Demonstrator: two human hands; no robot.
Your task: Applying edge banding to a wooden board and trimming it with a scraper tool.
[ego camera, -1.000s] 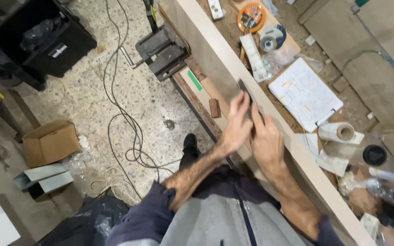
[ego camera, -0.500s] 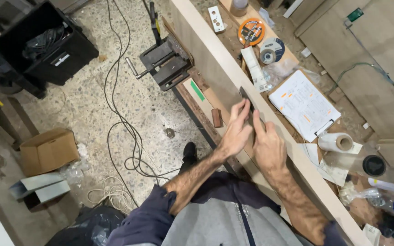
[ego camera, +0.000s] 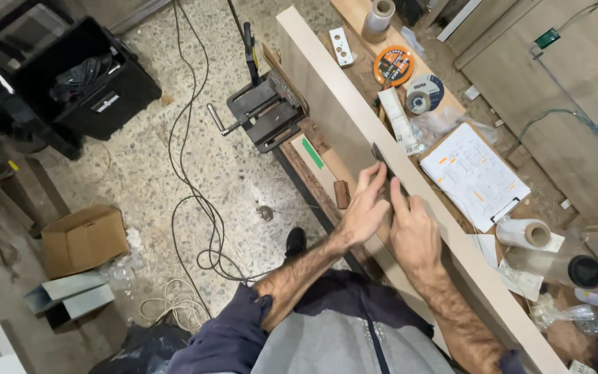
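A long pale wooden board [ego camera: 327, 90] lies slantwise along the cluttered workbench [ego camera: 361, 41]. Both hands rest on the board's near half: the left hand [ego camera: 365, 208] lies flat, fingers loosely spread; the right hand [ego camera: 413, 232], just beside it, pinches a slim dark tool [ego camera: 380, 156] against the surface. Beyond the board sits a white clipboard of papers [ego camera: 472, 173]; a dark metal vise [ego camera: 264, 114] stands at the board's floor side.

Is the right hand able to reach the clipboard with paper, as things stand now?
Probably yes. The right hand rests on the long board, and the clipboard lies just beyond the board's far edge with nothing standing between them.
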